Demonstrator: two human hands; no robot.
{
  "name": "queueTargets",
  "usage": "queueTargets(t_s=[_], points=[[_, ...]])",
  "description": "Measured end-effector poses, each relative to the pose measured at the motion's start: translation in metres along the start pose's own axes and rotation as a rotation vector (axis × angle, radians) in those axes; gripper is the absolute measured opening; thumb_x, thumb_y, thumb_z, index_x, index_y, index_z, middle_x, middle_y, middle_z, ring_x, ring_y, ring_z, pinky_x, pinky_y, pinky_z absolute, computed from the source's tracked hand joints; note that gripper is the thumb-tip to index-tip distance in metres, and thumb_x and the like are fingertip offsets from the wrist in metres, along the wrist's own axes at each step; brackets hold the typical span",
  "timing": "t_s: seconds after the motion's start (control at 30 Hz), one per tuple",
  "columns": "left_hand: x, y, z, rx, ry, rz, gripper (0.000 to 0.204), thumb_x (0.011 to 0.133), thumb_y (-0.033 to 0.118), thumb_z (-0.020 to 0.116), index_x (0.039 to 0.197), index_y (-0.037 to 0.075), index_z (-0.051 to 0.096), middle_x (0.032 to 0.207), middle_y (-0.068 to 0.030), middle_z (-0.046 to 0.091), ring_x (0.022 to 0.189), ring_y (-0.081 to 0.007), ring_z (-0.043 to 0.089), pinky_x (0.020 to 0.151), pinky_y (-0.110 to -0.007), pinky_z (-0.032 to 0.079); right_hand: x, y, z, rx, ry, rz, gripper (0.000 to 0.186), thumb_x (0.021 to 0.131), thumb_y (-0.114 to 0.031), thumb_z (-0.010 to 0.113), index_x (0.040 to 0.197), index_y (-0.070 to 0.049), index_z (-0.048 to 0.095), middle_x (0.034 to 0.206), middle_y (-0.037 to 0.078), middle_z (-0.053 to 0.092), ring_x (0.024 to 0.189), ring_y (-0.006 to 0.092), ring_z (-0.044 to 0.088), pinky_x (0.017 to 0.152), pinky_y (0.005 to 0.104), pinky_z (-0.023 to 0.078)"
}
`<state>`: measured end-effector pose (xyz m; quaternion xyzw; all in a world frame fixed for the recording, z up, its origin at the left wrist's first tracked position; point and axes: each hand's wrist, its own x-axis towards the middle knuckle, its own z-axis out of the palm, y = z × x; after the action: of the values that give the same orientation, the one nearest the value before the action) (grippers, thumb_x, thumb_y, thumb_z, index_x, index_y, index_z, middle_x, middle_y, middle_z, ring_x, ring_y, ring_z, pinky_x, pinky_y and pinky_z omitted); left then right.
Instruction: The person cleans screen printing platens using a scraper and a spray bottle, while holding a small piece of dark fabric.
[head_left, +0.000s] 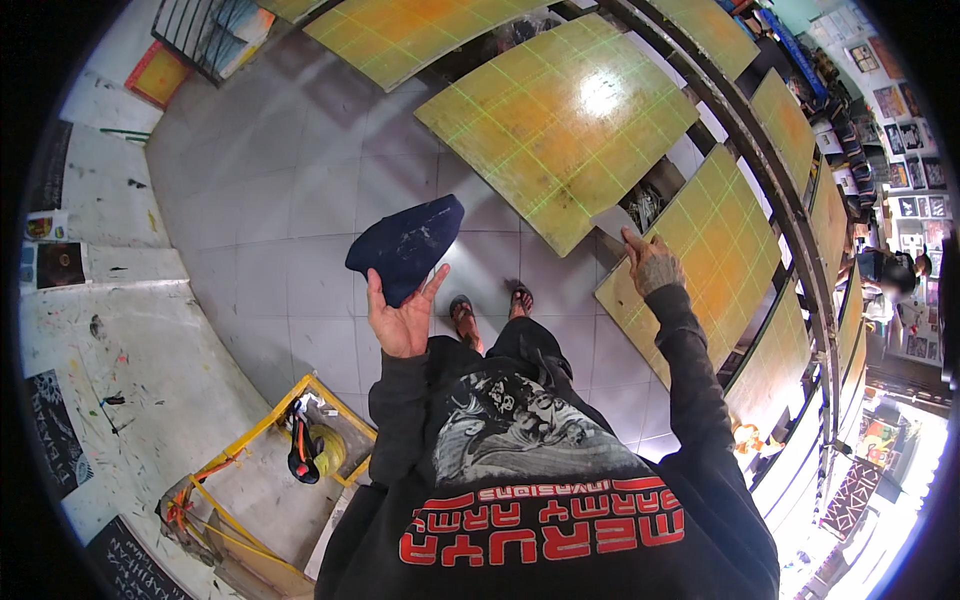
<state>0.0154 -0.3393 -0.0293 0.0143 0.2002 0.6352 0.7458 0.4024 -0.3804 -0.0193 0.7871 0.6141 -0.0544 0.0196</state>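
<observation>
In my left hand point(402, 322), palm up, rests a dark navy cut piece of fabric point(408, 245) with pale smudges across it. Its curved outline tapers to a corner at the left, and my fingers and thumb hold its lower edge. My right hand point(657, 266) reaches over the near corner of a yellow board point(715, 240) printed with a bright green grid. The index finger points outward and the other fingers look partly bent. Just past its tip shows a small pale grey patch point(608, 222); whether I touch it is unclear.
More gridded boards, such as the large one point(560, 120), lie in rows along a dark metal rail point(770, 150). A yellow-framed cart point(255, 440) with a tape roll point(328, 450) stands at lower left. A paint-marked wall point(130, 330) runs along the left. Another person point(890, 270) is far right.
</observation>
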Motion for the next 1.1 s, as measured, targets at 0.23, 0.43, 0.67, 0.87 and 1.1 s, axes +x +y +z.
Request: queueTargets(t_s=[0.23, 0.43, 0.67, 0.87, 1.1], points=[[-0.011, 0.007, -0.012, 0.019, 0.043, 0.08, 0.043, 0.102, 0.034, 0.044, 0.135, 0.008, 0.048, 0.138, -0.0147, 0.051, 0.127, -0.034, 0.048, 0.107, -0.066, 0.034, 0.032, 0.025, -0.001, -0.088, -0.151, -0.198, 0.035, 0.098, -0.023, 0.049, 0.132, -0.021, 0.057, 0.102, 0.024, 0.061, 0.09, 0.0392, 0.063, 0.078, 0.0468, 0.052], [-0.012, -0.002, -0.013, -0.006, 0.073, 0.147, 0.041, 0.101, 0.034, 0.044, 0.133, 0.009, 0.05, 0.135, -0.013, 0.054, 0.123, -0.0321, 0.052, 0.106, -0.065, 0.036, 0.077, 0.003, -0.017, -0.155, -0.272, -0.287, 0.034, 0.094, -0.02, 0.052, 0.128, -0.02, 0.055, 0.101, 0.019, 0.061, 0.095, 0.0363, 0.064, 0.08, 0.0463, 0.053], [-0.029, -0.019, 0.009, -0.007, 0.146, 0.309, 0.041, 0.102, 0.035, 0.042, 0.133, 0.009, 0.05, 0.134, -0.0121, 0.055, 0.123, -0.0302, 0.052, 0.105, -0.064, 0.037, 0.217, -0.061, -0.001, -0.152, -0.242, -0.62, 0.045, 0.09, -0.014, 0.054, 0.135, -0.022, 0.053, 0.092, 0.02, 0.064, 0.089, 0.0358, 0.066, 0.074, 0.0463, 0.053], [-0.07, -0.028, 0.01, -0.071, 0.24, 0.508, 0.045, 0.102, 0.037, 0.041, 0.137, 0.009, 0.047, 0.136, -0.0124, 0.054, 0.125, -0.0333, 0.051, 0.105, -0.065, 0.037, 0.332, -0.195, 0.023, -0.06, 0.081, -1.003, 0.038, 0.097, -0.032, 0.05, 0.136, -0.032, 0.052, 0.092, 0.019, 0.064, 0.083, 0.0375, 0.065, 0.068, 0.0491, 0.052], [-0.136, -0.04, -0.023, -0.124, 0.373, 0.801, 0.039, 0.1, 0.036, 0.047, 0.128, 0.011, 0.056, 0.128, -0.0126, 0.06, 0.116, -0.0341, 0.057, 0.105, -0.066, 0.036, 0.111, -0.294, -0.01, 0.57, 0.15, -1.211, 0.044, 0.096, -0.027, 0.056, 0.139, -0.032, 0.052, 0.082, 0.01, 0.052, 0.068, 0.0248, 0.055, 0.061, 0.0373, 0.049]])
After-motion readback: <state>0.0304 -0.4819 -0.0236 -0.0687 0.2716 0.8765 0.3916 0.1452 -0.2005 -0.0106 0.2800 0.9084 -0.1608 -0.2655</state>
